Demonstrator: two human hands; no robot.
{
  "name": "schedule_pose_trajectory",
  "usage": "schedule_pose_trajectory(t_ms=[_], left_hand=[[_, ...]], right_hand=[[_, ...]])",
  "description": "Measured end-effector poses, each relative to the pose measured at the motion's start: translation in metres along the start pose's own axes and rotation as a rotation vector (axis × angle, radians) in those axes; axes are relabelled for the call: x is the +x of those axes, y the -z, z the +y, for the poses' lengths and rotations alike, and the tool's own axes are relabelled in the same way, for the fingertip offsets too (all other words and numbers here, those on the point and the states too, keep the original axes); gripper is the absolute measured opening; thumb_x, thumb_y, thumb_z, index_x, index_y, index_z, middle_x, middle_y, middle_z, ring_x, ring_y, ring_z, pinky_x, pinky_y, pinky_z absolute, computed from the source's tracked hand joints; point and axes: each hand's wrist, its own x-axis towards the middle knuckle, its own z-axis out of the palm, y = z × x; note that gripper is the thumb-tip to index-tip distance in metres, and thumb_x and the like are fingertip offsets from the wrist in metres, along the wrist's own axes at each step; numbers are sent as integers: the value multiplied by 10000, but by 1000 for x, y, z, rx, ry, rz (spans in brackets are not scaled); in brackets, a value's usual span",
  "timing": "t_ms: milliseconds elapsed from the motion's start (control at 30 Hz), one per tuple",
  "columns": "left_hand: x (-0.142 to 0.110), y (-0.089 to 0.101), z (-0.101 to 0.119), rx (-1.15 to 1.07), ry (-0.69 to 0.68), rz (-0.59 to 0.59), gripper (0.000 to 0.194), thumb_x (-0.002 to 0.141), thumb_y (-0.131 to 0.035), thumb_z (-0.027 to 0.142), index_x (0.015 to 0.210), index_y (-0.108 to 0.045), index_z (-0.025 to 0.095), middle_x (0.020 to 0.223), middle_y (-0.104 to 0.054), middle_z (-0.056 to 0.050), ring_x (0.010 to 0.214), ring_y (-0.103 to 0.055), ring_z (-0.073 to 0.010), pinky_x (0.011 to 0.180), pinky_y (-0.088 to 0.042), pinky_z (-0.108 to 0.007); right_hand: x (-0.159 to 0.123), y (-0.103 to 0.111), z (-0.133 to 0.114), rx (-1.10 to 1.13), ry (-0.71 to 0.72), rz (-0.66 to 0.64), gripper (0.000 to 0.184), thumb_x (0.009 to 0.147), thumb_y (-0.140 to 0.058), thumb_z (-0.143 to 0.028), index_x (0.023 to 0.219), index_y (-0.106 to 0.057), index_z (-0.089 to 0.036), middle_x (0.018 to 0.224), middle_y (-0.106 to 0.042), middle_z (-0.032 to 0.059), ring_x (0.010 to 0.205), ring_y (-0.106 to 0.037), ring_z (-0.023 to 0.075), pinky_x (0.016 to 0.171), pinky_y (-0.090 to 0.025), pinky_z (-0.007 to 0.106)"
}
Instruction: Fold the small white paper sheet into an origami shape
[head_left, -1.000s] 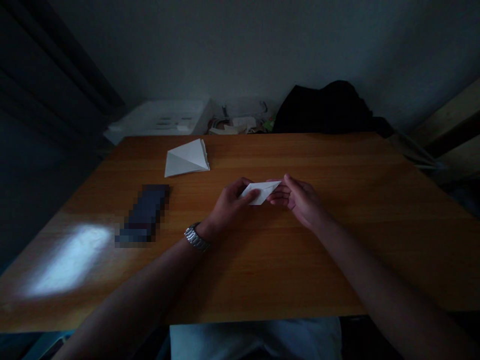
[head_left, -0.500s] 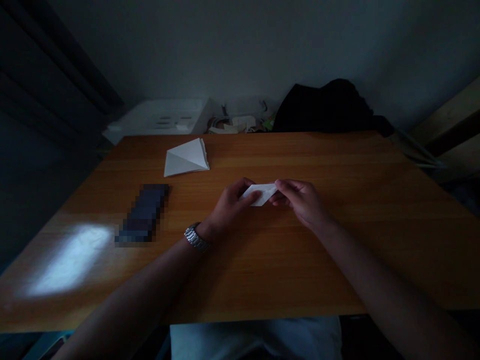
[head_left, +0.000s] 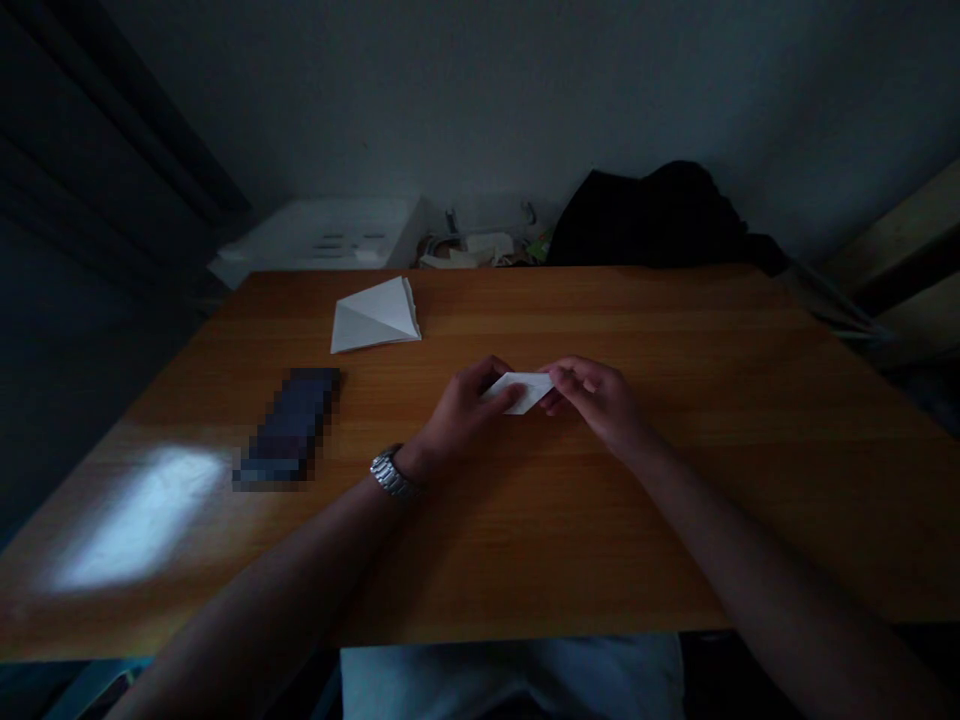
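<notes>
A small folded white paper (head_left: 523,389) lies on the wooden table (head_left: 675,480) between my two hands. My left hand (head_left: 459,415), with a metal watch at the wrist, pinches its left end with curled fingers. My right hand (head_left: 596,400) pinches the right end, fingers bent over the paper's edge. A second folded white paper (head_left: 375,316), larger and triangular, lies flat at the far left of the table, away from both hands.
A dark blurred flat object (head_left: 289,425) lies on the table left of my left hand. Behind the table are a white box (head_left: 322,240), some clutter (head_left: 472,248) and a black bag (head_left: 660,220) against the wall. A bright light patch marks the table's near left.
My right fingers have curled in over the paper's right end, and the visible paper has become shorter. My left hand has stayed in place.
</notes>
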Motion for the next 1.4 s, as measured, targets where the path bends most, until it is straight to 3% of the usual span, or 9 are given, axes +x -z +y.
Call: schedule_pose_trajectory(t_ms=[233, 467, 767, 967, 1233, 1400], left_hand=[[-2, -2, 10, 108, -1, -59, 267, 940, -660, 394, 991, -635, 134, 866, -670, -33, 740, -584, -122, 632, -443, -207], [-2, -1, 13, 113, -37, -44, 324, 1017, -538, 434, 970, -662, 138, 845, -652, -39, 750, -576, -131, 655, -446, -222], [-2, 0, 12, 110, -35, -39, 294, 1005, -565, 417, 947, -651, 143, 799, -619, -22, 712, -543, -122, 623, -427, -213], [-3, -1, 13, 140, -65, -36, 272, 1010, -560, 395, 939, -644, 146, 803, -621, -17, 715, -542, -119, 631, -423, -210], [-3, 1, 12, 211, -95, -75, 260, 1020, -558, 389, 932, -640, 158, 805, -645, -11, 708, -564, -111, 643, -427, -210], [0, 5, 9, 246, -95, -65, 279, 1020, -551, 396, 911, -641, 155, 791, -647, -10, 690, -558, -110, 624, -416, -209]], right_hand=[[0, 3, 6, -221, 78, -49, 300, 885, -725, -508, 874, -701, -209, 782, -687, 13, 662, -669, 152, 618, -541, 274], [0, 2, 6, -242, 103, -29, 290, 912, -686, -503, 859, -686, -218, 785, -680, 12, 668, -671, 156, 632, -551, 287], [-1, 1, 6, -237, 95, -36, 288, 906, -684, -512, 877, -687, -225, 832, -686, 21, 703, -665, 165, 656, -565, 298], [0, 2, 5, -350, 149, -39, 278, 924, -668, -498, 908, -693, -222, 867, -694, 32, 804, -655, 189, 707, -513, 293], [-1, 5, 2, -450, 182, -37, 318, 919, -670, -518, 817, -698, -219, 758, -683, 16, 695, -619, 171, 645, -469, 282], [2, 12, 3, -459, 129, -99, 299, 942, -642, -504, 920, -772, -236, 831, -757, 35, 758, -690, 199, 695, -528, 307]])
